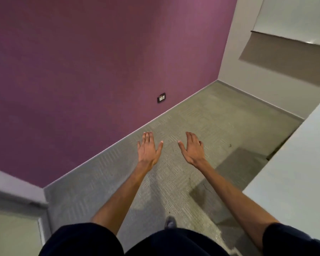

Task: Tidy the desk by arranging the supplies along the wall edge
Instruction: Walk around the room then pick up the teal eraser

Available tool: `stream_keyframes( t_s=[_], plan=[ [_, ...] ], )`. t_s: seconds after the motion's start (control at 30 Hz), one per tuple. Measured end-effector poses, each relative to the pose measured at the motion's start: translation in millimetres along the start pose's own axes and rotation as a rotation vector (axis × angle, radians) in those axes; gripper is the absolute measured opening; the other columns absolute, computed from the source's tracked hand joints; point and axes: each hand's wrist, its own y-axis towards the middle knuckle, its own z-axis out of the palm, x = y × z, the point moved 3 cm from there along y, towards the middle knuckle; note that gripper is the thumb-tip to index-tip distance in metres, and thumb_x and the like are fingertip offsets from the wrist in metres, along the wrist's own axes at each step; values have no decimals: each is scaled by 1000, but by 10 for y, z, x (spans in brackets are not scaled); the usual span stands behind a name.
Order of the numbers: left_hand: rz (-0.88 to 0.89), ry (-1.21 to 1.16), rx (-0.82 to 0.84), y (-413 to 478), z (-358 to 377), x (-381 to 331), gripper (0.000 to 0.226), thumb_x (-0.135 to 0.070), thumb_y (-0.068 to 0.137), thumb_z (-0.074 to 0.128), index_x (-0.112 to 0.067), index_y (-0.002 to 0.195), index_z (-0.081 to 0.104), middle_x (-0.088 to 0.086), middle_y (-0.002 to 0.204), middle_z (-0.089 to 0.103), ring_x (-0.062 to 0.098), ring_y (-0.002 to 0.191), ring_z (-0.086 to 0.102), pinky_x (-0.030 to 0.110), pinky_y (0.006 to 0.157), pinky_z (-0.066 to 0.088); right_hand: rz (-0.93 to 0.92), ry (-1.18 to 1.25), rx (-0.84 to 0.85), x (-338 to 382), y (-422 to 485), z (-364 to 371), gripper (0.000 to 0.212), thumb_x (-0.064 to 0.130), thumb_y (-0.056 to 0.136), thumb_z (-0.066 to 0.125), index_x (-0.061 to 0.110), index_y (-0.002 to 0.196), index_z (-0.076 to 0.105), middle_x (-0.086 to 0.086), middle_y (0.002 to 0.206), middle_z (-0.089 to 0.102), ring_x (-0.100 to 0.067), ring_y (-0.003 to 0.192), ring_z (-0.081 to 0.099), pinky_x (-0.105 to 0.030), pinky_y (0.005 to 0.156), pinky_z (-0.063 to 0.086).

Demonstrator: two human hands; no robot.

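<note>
At the far left I see a pale surface [11, 235] with a raised edge, cut off by the frame. Above it the purple wall [81, 61] fills most of my view, with a small dark socket plate [161, 97] low on it, just above the floor line. The grey patterned carpet [100, 182] runs along the foot of that wall.

My left hand [148, 149] is stretched out over the carpet, palm down, fingers straight and together, thumb spread; it holds nothing. Just beside it, with a gap between them, my right hand [193, 150] is the same: flat, spread wide, nothing in it. Both forearms are bare, coming out of dark short sleeves [81, 241] at the bottom of the view. One shoe [170, 221] shows between them on the carpet.

To the right, the desk [294, 172] enters as a pale top, bare in the part I can see. No supplies are in view. Behind it stands a grey wall [248, 61] with a roller blind [284, 52] at upper right.
</note>
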Motion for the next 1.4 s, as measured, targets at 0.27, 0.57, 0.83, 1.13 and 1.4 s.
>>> stream_keyframes(
  t_s=[0.27,0.57,0.83,1.13,1.4],
  plan=[
    [130,50,116,1348,168,-524,77,-62,99,25,-13,158,13,10,166,14,29,155,8,54,125,9,144,35,-95,-360,1103,-333,64,50,101,32,10,151,27,-7,158,27,-23,148,23,-51,118,24],
    [262,30,187,2745,681,-1565,80,-64,98,25,-13,158,13,13,165,13,26,155,8,53,125,5,289,62,-188,-1307,2204,-719,64,53,101,31,11,150,31,-6,157,29,-22,147,25,-50,119,24],
    [391,61,236,3965,1078,-2955,79,-65,98,25,-14,158,15,10,166,14,24,155,8,56,124,1,410,50,-228,-2373,3192,-1374,63,51,101,32,11,149,32,-6,157,30,-22,147,26,-48,118,25],
    [549,57,295,4703,1561,-4401,77,-61,99,28,-12,157,19,13,165,17,25,155,12,56,123,6,569,72,-335,-3498,3713,-2091,60,50,101,34,11,147,35,-7,155,34,-22,145,30,-47,116,28],
    [676,52,344,5399,2194,-5710,74,-59,99,31,-12,155,24,13,163,21,26,154,15,56,121,13,742,71,-343,-4724,4107,-2566,58,48,101,37,11,147,35,-8,154,34,-24,143,31,-46,115,31]
  ],
)
